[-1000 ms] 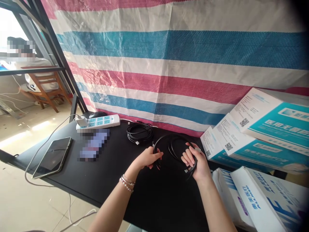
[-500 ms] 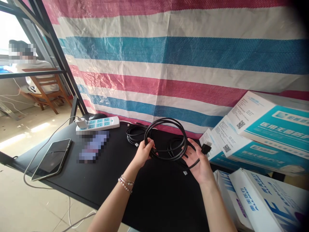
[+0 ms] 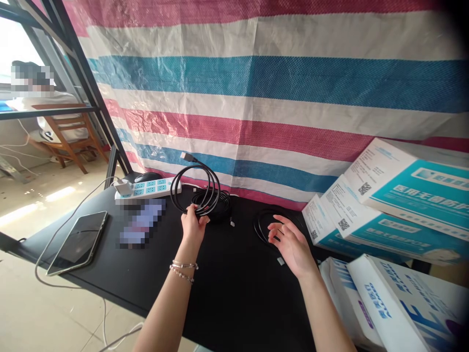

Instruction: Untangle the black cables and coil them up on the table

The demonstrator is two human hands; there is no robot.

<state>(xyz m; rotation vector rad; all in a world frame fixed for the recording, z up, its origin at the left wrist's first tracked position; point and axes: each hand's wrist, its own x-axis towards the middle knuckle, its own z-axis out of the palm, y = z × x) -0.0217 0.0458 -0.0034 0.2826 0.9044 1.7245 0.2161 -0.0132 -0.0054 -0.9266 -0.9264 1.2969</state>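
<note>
Evidently, above the black table [image 3: 234, 293], one cable [image 3: 219, 185] seems wound into loops, not yet laid down. A second coil [image 3: 226, 208] lies behind, a third coil [image 3: 258, 227] near the empty right hand [image 3: 293, 247], fingers apart. The left hand [image 3: 192, 225] grips the cable; its plug sticks out [image 3: 188, 157].

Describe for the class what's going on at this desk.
A person's left hand grips a looped black cable, held up with its plug sticking out at the top. Behind it, another black coil lies on the desk. The right hand is open and holds nothing, near a third coil; whether it touches that coil is unclear.
</note>
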